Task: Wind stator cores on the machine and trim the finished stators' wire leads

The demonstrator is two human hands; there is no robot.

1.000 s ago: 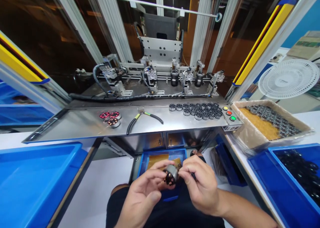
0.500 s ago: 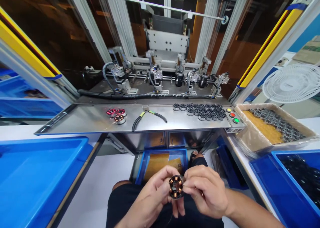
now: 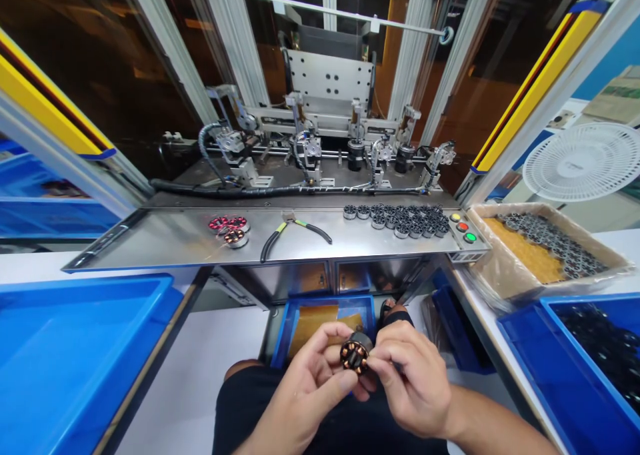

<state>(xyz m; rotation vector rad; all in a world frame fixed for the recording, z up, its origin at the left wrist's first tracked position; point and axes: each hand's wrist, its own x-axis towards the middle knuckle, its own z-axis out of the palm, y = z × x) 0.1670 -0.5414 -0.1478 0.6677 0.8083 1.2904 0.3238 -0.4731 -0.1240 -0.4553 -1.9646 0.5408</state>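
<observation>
"Copper-coiled, dark-rimmed cylindrical motor part (image 3: pixel 356 351): position?"

"Above the lap. The left hand (image 3: pixel 316 382) curls around it, half open, supporting; the right hand (image 3: pixel 416 383) pinches its rim, thumb and forefinger nearly together. Coils face the wearer, presumably for clear viewing."

"Clearance?"

"Adequate: both hands sit short of the brushed-steel counter's (image 3: pixel 165 243) front edge. Black-and-green-handled pliers (image 3: pixel 273 239) lie splayed there, well apart."
</observation>
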